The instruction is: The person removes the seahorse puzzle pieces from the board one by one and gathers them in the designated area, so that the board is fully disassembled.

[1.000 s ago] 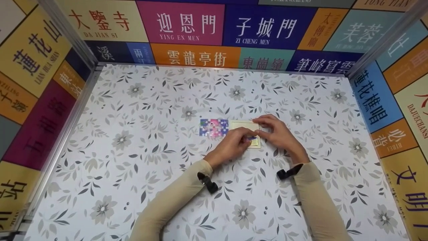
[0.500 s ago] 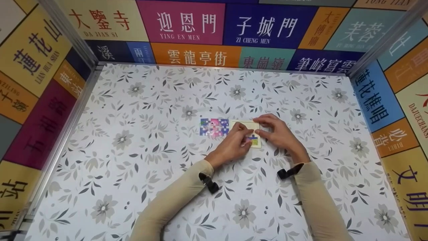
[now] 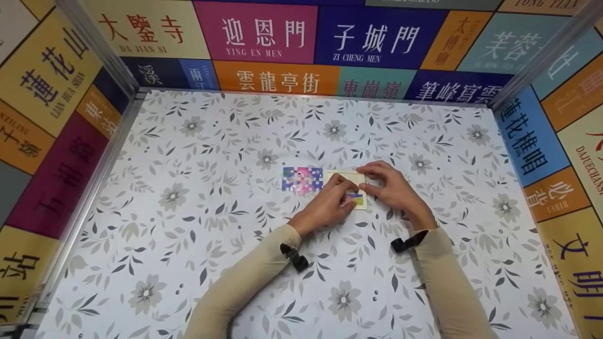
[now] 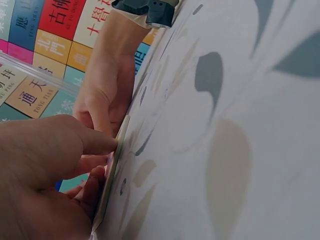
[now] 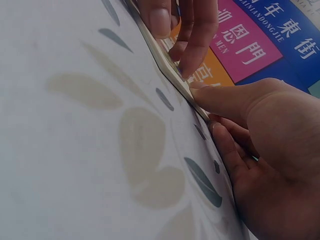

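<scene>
At the upper left of the frame, a yellow panel [image 3: 54, 70] reads "LIAN HUA SHAN" beneath 蓮花山. Along the top come a cream panel [image 3: 150, 29] lettered "DA JIAN SI", a magenta one [image 3: 256, 33] with "YING EN MEN", and a navy one [image 3: 374, 35] with "ZI CHENG MEN". Near the centre, a puzzle picture [image 3: 301, 180], pink on blue-purple, lies on the floral tabletop [image 3: 226, 155]. Just right of it, the left hand [image 3: 325, 202] is bent over a shallow cream tray [image 3: 346, 177]; its grip is curled, though whether it pinches a piece is hidden. A second ago its index finger stretched farther right; now it is drawn back, showing more of the blue and yellow-green pieces [image 3: 358, 200] in the tray's lower right. The right hand [image 3: 388, 186] pinches the tray's right edge, placed as before. Farther right, an orange panel [image 3: 556, 193] says "BIBEI".
</scene>
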The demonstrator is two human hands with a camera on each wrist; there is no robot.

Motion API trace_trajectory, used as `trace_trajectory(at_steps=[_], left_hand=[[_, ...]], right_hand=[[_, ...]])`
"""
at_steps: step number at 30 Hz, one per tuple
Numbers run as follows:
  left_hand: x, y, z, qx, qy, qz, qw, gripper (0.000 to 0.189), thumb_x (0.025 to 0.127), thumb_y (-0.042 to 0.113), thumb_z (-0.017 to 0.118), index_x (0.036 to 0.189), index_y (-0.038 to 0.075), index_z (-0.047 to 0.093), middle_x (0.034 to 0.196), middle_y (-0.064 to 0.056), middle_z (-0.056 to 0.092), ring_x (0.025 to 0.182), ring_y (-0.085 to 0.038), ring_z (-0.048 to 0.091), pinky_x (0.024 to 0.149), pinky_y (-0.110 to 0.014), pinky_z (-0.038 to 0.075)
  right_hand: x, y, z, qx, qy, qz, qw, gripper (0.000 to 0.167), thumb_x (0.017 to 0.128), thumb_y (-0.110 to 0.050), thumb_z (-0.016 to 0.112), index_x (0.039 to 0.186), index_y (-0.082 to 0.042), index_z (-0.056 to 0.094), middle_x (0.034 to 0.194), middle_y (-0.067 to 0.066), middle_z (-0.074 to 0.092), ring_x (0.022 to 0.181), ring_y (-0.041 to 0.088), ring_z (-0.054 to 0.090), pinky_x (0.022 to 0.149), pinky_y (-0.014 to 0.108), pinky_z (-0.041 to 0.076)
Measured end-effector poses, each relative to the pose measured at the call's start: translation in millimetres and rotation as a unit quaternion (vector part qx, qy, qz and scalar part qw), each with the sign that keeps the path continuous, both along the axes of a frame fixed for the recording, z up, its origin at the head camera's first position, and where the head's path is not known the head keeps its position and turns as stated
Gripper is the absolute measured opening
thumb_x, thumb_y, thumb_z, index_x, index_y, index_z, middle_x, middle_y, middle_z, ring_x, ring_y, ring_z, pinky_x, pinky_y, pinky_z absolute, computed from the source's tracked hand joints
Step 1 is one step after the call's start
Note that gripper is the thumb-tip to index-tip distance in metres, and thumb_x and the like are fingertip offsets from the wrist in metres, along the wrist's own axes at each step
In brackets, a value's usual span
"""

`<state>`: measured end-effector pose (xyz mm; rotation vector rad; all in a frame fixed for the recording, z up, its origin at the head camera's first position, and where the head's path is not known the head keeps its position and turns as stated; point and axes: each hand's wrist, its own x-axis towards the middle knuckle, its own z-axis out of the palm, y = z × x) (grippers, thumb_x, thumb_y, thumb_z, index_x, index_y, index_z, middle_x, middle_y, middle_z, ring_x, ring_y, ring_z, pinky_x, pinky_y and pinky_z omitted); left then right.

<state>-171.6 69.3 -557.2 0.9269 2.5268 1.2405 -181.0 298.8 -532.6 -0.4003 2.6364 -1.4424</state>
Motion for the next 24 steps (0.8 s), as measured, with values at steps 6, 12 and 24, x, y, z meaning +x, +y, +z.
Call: trace_trajectory(at_steps=[6, 12, 24], left_hand=[[-1.2, 0.9, -0.4, 0.006, 0.000, -0.002, 1.0000, 0.032, 0.103, 0.015, 0.071, 0.134, 0.013, 0.064, 0.123, -0.010, 0.057, 0.094, -0.011, 0.054, 0.082, -0.022, 0.047], [-4.2, 1.7, -4.2, 0.047, 0.018, 0.000, 0.9987, 0.036, 0.096, 0.008, 0.077, 0.128, 0.013, 0.062, 0.114, -0.011, 0.065, 0.090, -0.015, 0.061, 0.079, -0.022, 0.050], [-6.5, 0.2, -2.3, 0.025, -0.003, -0.010, 0.9996, 0.042, 0.093, 0.012, 0.083, 0.133, 0.008, 0.074, 0.108, -0.007, 0.070, 0.091, -0.014, 0.063, 0.081, -0.021, 0.051]], right_hand=[[1.7, 0.8, 0.9, -0.003, -0.001, 0.007, 1.0000, 0.041, 0.099, -0.002, 0.076, 0.139, 0.003, 0.069, 0.143, 0.024, 0.061, 0.133, 0.040, 0.058, 0.116, 0.052, 0.043], [2.4, 0.7, 0.8, -0.003, 0.002, 0.008, 1.0000, 0.041, 0.099, -0.004, 0.077, 0.139, 0.003, 0.070, 0.142, 0.024, 0.062, 0.133, 0.039, 0.058, 0.114, 0.042, 0.045], [1.4, -0.6, 0.2, 0.005, 0.009, 0.005, 0.9999, 0.041, 0.098, -0.004, 0.078, 0.138, 0.002, 0.070, 0.142, 0.023, 0.062, 0.136, 0.038, 0.056, 0.113, 0.031, 0.041]])
